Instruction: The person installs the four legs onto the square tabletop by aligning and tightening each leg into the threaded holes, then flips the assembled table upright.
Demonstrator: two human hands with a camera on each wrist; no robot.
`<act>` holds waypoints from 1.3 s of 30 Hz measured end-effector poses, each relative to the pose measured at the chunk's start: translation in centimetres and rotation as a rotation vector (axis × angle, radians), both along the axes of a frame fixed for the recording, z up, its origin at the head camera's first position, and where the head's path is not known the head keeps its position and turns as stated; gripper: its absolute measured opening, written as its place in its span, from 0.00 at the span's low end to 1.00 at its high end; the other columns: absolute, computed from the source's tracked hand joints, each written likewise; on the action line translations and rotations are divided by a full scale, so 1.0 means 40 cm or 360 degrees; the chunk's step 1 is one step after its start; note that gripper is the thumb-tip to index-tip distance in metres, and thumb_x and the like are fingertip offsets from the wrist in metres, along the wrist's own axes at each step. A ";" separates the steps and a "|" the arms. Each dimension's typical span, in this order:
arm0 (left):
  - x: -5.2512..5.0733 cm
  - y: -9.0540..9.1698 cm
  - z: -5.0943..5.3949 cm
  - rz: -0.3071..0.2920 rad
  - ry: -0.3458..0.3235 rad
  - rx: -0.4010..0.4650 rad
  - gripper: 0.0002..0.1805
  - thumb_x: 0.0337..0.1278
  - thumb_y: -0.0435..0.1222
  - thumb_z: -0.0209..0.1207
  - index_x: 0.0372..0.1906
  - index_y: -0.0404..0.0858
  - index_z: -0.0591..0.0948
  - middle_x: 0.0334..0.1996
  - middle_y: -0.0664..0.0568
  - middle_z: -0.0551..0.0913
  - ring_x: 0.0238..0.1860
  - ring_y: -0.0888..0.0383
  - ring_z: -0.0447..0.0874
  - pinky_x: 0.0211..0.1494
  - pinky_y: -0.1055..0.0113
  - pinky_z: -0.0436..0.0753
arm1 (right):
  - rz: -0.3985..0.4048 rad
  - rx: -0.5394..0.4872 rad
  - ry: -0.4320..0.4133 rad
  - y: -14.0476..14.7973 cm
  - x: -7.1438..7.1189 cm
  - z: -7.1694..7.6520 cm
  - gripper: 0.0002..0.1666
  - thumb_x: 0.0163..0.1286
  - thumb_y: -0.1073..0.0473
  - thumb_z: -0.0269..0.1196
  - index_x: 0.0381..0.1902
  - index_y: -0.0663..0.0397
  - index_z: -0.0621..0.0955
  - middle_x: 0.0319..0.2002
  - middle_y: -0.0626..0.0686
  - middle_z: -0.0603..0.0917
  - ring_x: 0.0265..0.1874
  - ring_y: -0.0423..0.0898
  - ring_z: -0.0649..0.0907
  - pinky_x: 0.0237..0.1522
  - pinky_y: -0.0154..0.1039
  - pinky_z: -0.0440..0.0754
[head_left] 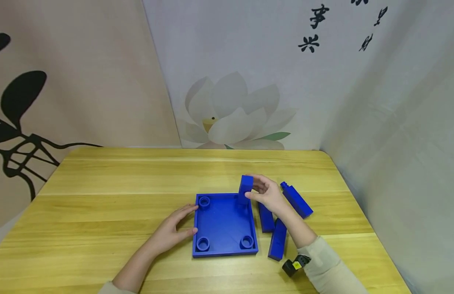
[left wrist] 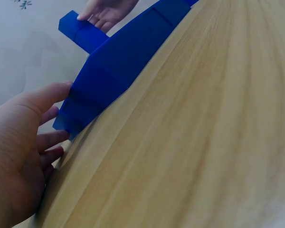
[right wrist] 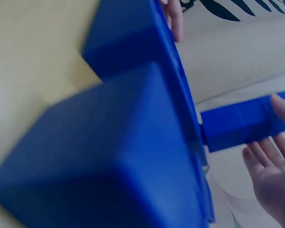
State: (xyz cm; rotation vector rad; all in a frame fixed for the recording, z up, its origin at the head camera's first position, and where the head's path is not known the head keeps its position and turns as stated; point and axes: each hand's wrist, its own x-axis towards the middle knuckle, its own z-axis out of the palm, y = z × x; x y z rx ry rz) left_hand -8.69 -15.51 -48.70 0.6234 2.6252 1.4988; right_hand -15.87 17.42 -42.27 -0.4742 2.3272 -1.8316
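Observation:
A shallow blue square tray-like base (head_left: 227,224) lies on the table, with a raised rim. Round sockets show in three of its corners, one being the near-left socket (head_left: 202,244). At the far-right corner, my right hand (head_left: 269,196) grips a blue square post (head_left: 245,185) between thumb and fingers. The post stands upright there, its lower end at the corner; the right wrist view shows a narrower neck where the post (right wrist: 240,124) meets the base. My left hand (head_left: 171,228) touches the base's left edge with thumb and fingertips spread apart.
Several more blue posts lie right of the base: one post (head_left: 296,201) with a threaded-looking stud, another post (head_left: 266,217) by the rim, and a nearer post (head_left: 277,241) close to the right forearm. The wooden table (head_left: 112,196) meets printed cloth walls (head_left: 249,49) behind.

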 end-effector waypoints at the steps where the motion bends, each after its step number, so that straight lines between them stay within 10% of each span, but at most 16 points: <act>1: 0.000 0.000 0.000 0.0001 0.0001 0.0000 0.35 0.54 0.46 0.67 0.68 0.44 0.70 0.68 0.37 0.63 0.68 0.37 0.56 0.65 0.37 0.56 | 0.0065 0.0006 -0.0009 0.005 -0.004 0.003 0.35 0.61 0.64 0.68 0.66 0.58 0.70 0.62 0.59 0.74 0.61 0.57 0.72 0.62 0.52 0.68; 9: 0.002 0.000 -0.002 0.0001 0.0003 -0.0008 0.35 0.54 0.46 0.67 0.68 0.44 0.70 0.68 0.37 0.63 0.68 0.37 0.57 0.65 0.36 0.56 | 0.0605 -0.0134 -0.0034 0.043 -0.046 0.017 0.39 0.67 0.70 0.60 0.73 0.58 0.58 0.70 0.63 0.61 0.70 0.54 0.58 0.68 0.54 0.53; 17: 0.003 0.000 -0.004 -0.0004 -0.0004 0.0008 0.35 0.54 0.46 0.67 0.68 0.44 0.70 0.68 0.37 0.63 0.68 0.37 0.57 0.65 0.37 0.56 | 0.0804 -0.0146 -0.0045 0.042 -0.064 0.014 0.37 0.68 0.72 0.57 0.73 0.57 0.61 0.70 0.60 0.63 0.69 0.52 0.61 0.67 0.46 0.60; 25: 0.003 0.000 -0.003 -0.0010 0.0003 0.0026 0.35 0.54 0.45 0.67 0.67 0.44 0.71 0.68 0.37 0.64 0.68 0.38 0.58 0.65 0.37 0.57 | 0.0716 -0.0105 -0.0117 0.036 -0.059 0.011 0.32 0.69 0.66 0.59 0.70 0.56 0.66 0.65 0.58 0.71 0.65 0.50 0.69 0.61 0.43 0.71; 39: -0.001 0.000 0.000 -0.0019 0.0009 0.0017 0.35 0.54 0.44 0.67 0.67 0.43 0.70 0.67 0.36 0.63 0.68 0.37 0.57 0.65 0.37 0.56 | 0.0159 0.0024 -0.0022 0.011 -0.023 0.011 0.21 0.59 0.70 0.68 0.50 0.66 0.77 0.39 0.51 0.81 0.39 0.45 0.80 0.44 0.37 0.79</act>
